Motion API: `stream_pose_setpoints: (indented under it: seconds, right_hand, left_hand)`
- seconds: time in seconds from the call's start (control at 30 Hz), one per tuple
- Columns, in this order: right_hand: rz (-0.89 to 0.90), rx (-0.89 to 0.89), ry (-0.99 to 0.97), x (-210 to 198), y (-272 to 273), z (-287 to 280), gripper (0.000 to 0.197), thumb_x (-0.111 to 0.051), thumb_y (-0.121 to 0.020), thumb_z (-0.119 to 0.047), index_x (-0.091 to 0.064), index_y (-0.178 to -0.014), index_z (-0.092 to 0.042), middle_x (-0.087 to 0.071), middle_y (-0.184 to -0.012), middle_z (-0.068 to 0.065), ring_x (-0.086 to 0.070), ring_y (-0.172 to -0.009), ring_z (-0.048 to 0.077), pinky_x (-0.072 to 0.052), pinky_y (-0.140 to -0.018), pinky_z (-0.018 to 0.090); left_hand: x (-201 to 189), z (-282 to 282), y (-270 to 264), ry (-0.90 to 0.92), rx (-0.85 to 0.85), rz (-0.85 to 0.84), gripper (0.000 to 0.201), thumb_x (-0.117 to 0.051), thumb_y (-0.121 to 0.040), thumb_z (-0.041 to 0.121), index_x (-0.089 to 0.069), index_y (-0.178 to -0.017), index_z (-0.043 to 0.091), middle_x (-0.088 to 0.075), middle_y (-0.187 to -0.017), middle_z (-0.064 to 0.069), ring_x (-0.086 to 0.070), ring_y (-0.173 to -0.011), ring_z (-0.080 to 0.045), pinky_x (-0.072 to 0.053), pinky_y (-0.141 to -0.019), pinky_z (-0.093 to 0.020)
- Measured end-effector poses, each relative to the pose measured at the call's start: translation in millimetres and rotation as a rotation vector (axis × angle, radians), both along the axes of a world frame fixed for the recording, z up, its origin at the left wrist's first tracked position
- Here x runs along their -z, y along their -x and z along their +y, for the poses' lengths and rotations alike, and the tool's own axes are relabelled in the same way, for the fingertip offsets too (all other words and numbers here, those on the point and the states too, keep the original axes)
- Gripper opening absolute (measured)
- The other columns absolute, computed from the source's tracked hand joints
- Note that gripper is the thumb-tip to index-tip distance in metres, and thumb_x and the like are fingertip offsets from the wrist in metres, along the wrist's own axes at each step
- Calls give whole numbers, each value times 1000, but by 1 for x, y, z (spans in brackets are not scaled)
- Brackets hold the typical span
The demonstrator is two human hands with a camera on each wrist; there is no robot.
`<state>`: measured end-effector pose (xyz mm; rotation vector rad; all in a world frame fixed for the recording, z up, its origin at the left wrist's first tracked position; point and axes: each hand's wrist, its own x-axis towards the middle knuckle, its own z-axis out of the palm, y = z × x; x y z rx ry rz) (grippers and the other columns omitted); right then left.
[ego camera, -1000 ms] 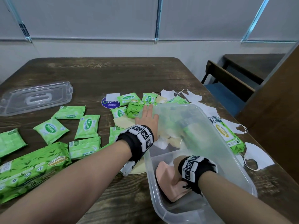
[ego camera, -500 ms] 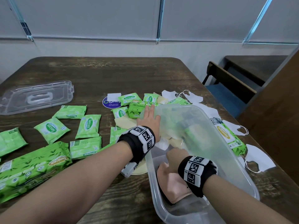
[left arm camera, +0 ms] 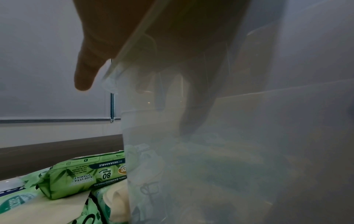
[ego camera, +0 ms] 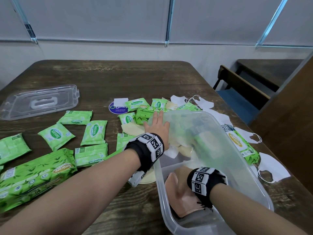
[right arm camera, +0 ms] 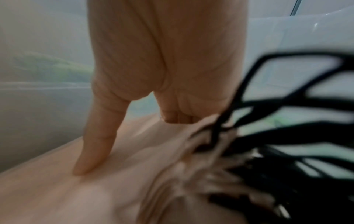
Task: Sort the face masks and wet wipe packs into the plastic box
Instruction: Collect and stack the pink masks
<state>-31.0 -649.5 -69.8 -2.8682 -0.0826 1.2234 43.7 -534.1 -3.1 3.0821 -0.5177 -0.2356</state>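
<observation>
So, table (ego camera: 101, 78): layout matches a second ago. Most stock is outside the box, so sorting is at an early stage.
Plastic box (ego camera: 250, 189): same spot at the near right. Its far end rides up on a heap of packs and masks that show through the wall. Only pink masks are visibly inside it.
Lid (ego camera: 39, 102): off, lying far left, well apart from the box.
Big wipe pack (ego camera: 35, 175): near left, untouched. Another big one lies against the box's right wall.
Small wipe packs (ego camera: 94, 133): scattered left of the box, none moved.
White masks (ego camera: 272, 168): loose to the right of and behind the box.
Left hand (ego camera: 156, 128): unchanged, fingers straight and relaxed, palm flat on the box's far left wall. I read it as steadying the box.
Right hand (ego camera: 182, 177): this is the change. A second ago it sat lower, wrapped over the pink stack; now it has slid up on top of it.
Right fingers (right arm camera: 93, 144): one is straight and pressing down, the rest are folded. I cannot tell whether they pinch anything.
Pink masks (ego camera: 184, 204): at the box's near end, under the right hand, black ear loops (right arm camera: 287, 106) trailing loose.
Meaning: this batch looks placed and is being flattened. Next, probably, comes letting go and fetching more.
</observation>
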Motion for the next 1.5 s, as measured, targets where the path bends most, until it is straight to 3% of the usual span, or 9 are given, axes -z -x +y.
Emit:
stream_pose_setpoints:
  seconds: [0.17,0.33,0.47,0.57,0.87,1.07,1.23,1.33,1.5]
  right_hand:
    - [28,63,-96,20,-16,-12,79,-74,-31,-48,-63,-107,-26,-69,-102,0,-67,-92,26,-55,-80,42]
    - [-61,152,-291,-35,-12,-10,49,-78,-72,-29,-58,-115,-16,-63,-103,2,-59,-96,20,-47,-79,28]
    - [-296,289,-707,-74,-16,-26,29,-77,-73,-23,-66,-101,-22,-69,-90,-2,-64,-82,10,-54,-77,29]
    - [-412,390,-1055,-112,-18,-29,26,-71,-80,-1,-67,-97,-21,-69,-82,-8,-64,-74,0,-50,-66,15]
    - [-540,313,-1338,-149,-24,-19,50,-72,-74,7,-58,-112,-21,-67,-102,-7,-64,-95,1,-52,-79,17]
    - [-511,642,-1324,-116,-25,-22,16,-60,-67,4,-57,-76,-8,-54,-66,2,-53,-60,10,-46,-56,15]
    - [-397,965,-1483,-107,-25,-25,26,-40,-89,5,-47,-71,-13,-42,-67,0,-42,-64,12,-43,-67,26]
    - [-360,991,-1489,-108,-21,-27,8,-55,-79,-9,-50,-77,-15,-48,-73,-1,-49,-70,12,-43,-74,31]
    - [-454,677,-1183,-109,-20,-42,92,-80,-42,-30,-46,-126,-17,-58,-119,-2,-56,-110,14,-44,-89,30]
  left_hand:
    - [-1,0,1,5,2,4,63,-60,-83,21,-30,-138,17,13,-157,-11,11,-145,-28,-13,-112,-60]
    - [-4,7,8,362,38,-19,50,-54,-90,39,-39,-133,19,-10,-157,-5,-4,-146,-18,-2,-116,-48]
    - [-24,23,20,838,136,84,53,-66,-82,43,-50,-127,19,-44,-142,3,-38,-131,-10,-24,-107,-20]
    - [-50,30,21,890,144,350,78,-83,-57,47,-50,-124,25,-58,-122,8,-55,-113,-8,-43,-99,-24]
    - [-93,39,3,1053,-2,327,35,-87,-55,10,-68,-81,23,-68,-77,2,-64,-72,-16,-54,-68,-31]
    - [-85,52,-6,1341,-159,280,54,-90,-33,23,-70,-83,20,-73,-89,-5,-69,-84,-25,-55,-81,-46]
    - [-71,49,-2,1475,-230,273,53,-88,-31,20,-70,-81,17,-73,-86,-5,-68,-81,-23,-55,-81,-42]
    - [-69,46,-3,1482,-231,277,64,-86,-27,29,-68,-87,15,-73,-91,-6,-68,-87,-25,-55,-82,-41]
    - [-85,49,-4,1309,-61,288,53,-87,-33,31,-70,-83,28,-74,-92,-2,-69,-91,-23,-55,-86,-43]
